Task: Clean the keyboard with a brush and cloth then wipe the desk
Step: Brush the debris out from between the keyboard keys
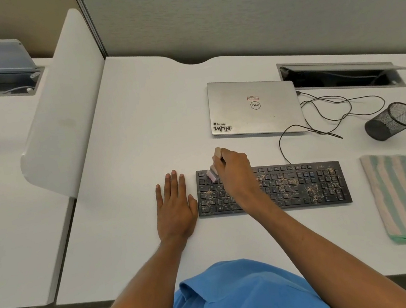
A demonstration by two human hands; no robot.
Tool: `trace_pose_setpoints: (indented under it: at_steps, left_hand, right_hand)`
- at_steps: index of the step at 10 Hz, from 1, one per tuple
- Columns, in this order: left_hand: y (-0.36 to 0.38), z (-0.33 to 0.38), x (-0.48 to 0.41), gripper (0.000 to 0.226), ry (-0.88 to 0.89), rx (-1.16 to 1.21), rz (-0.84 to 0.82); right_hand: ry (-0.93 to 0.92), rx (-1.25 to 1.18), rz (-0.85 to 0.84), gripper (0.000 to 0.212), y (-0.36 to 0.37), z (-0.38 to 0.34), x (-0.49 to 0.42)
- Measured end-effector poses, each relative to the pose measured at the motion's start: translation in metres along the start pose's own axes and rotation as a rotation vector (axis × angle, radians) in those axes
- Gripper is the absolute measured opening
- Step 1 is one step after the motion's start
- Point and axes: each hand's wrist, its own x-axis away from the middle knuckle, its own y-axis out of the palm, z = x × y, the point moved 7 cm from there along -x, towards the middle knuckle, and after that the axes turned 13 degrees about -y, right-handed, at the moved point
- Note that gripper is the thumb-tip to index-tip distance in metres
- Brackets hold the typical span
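Note:
A black keyboard (303, 186) lies on the white desk (140, 126), its keys strewn with pale brown crumbs. My right hand (234, 173) grips a small brush (213, 170) with a light wooden handle; the bristles touch the keyboard's top-left keys. My left hand (175, 207) lies flat on the desk with straight fingers, right against the keyboard's left edge. A folded cloth (404, 198) with green and pink stripes rests on the desk to the right of the keyboard.
A closed silver laptop (255, 107) sits behind the keyboard, with black cables (326, 113) trailing to an open cable hatch (342, 74). A black mesh pen cup (391, 120) lies tipped on its side at the right. A white divider panel (61, 116) bounds the desk's left side.

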Motion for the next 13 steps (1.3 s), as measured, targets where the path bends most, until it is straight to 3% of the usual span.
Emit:
trace_pose_setpoints:
  at_steps: [2,5,7,9,12,13]
  left_hand:
    - [0.0,0.0,0.0,0.066,-0.002,0.006,0.003]
    - [0.001,-0.001,0.001,0.066,-0.005,-0.004,0.002]
    - [0.001,0.0,0.001,0.066,-0.001,-0.006,0.007]
    - [0.001,0.0,0.0,0.066,-0.003,-0.001,0.0]
    - [0.0,0.0,0.0,0.066,-0.006,0.003,0.002]
    - [0.0,0.0,0.0,0.066,-0.006,-0.002,-0.004]
  right_hand:
    - [0.015,0.105,-0.142,0.031,0.002,0.001,0.001]
    - [0.003,-0.023,0.007,0.036,0.008,-0.007,-0.005]
    - [0.006,0.066,-0.089,0.029,0.015,-0.002,-0.002]
    - [0.017,0.009,0.0,0.031,0.003,-0.006,-0.007]
    - [-0.008,0.073,-0.086,0.029,0.011,-0.009,-0.005]
    - [0.004,0.062,-0.041,0.032,0.003,-0.013,-0.007]
